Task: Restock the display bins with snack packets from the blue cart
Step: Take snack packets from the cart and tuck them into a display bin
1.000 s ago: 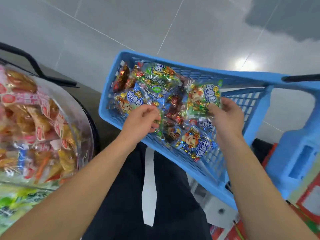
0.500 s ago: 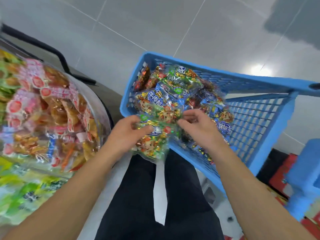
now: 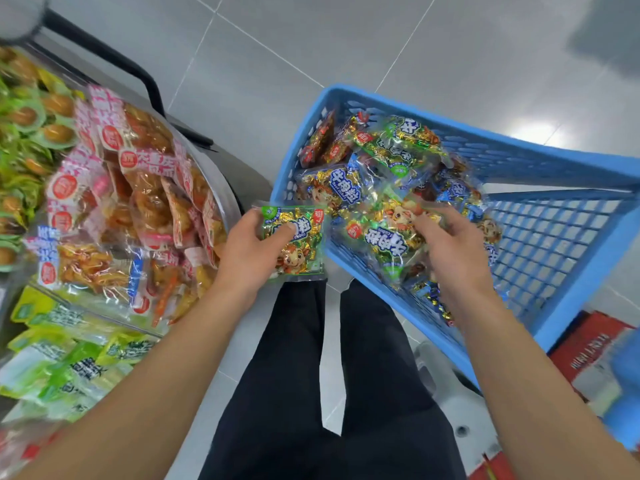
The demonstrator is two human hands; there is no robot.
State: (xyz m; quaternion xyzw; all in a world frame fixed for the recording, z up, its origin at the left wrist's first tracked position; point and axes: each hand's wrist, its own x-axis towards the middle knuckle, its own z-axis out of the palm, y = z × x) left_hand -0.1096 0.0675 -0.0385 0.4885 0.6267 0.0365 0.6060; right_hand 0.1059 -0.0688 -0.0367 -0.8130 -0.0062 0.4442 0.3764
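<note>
Green packet now outside cart rim

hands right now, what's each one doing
Left hand: holding a green snack packet, just outside the blue cart.
Right hand: gripping another packet in the cart.

Display bins left; cart right, snack packets inside; legs between.

Glossy grey tiled floor
</note>
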